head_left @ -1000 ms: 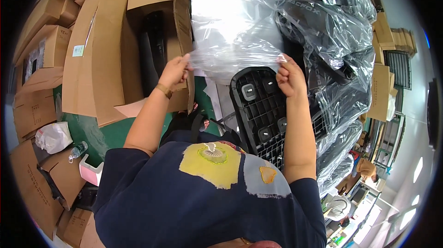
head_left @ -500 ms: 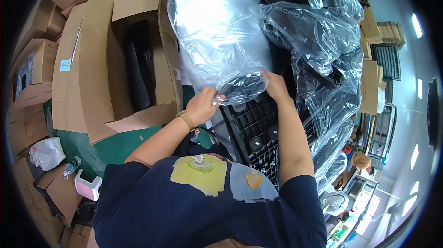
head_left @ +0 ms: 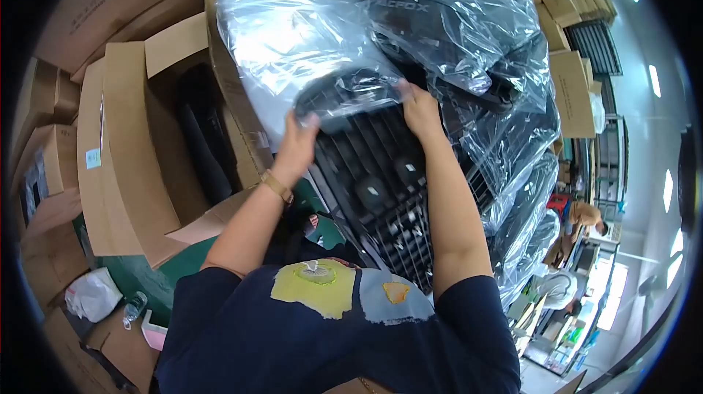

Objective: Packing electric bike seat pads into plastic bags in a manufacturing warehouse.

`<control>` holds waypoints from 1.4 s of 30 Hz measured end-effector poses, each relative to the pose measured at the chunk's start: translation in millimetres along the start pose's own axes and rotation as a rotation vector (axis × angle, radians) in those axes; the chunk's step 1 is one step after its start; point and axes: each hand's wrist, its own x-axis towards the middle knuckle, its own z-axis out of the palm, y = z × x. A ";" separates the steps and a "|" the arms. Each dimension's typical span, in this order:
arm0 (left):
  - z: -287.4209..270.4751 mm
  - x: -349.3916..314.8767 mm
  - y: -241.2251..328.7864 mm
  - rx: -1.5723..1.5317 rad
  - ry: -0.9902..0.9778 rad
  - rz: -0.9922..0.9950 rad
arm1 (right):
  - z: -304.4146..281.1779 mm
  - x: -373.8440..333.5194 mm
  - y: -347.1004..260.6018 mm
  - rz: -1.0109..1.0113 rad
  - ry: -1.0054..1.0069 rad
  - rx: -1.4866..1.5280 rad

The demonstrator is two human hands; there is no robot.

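Observation:
A black ribbed plastic panel (head_left: 373,156) with a grid underside lies in front of me. Its far end is inside the mouth of a clear plastic bag (head_left: 351,94). My left hand (head_left: 296,146), slightly blurred, is closed on the bag's edge at the panel's left side. On the opposite side my right hand (head_left: 422,112) pinches the bag at the panel's right edge. Beyond the hands lies a stack of flat clear plastic bags (head_left: 293,28).
An open cardboard box (head_left: 146,152) on the left has a long black part (head_left: 201,138) inside. Black parts wrapped in clear film (head_left: 454,35) are piled at the right. A white bag (head_left: 93,295) and a plastic bottle (head_left: 135,310) lie at lower left. People work at far right.
The bag's mouth now reaches over the panel's far end, and both hands have moved left and slightly up in the picture. More of the panel's grid shows between my arms.

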 end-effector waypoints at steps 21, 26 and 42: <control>-39.4 45.1 -3.3 0.549 0.015 0.064 | 5.2 -437.1 125.1 1.245 0.049 0.969; -54.4 52.4 0.1 0.828 0.139 0.377 | 39.8 -445.1 125.9 1.133 0.162 1.621; 55.0 -178.8 152.2 0.865 -0.121 1.166 | 75.9 -519.8 59.2 0.667 0.187 1.943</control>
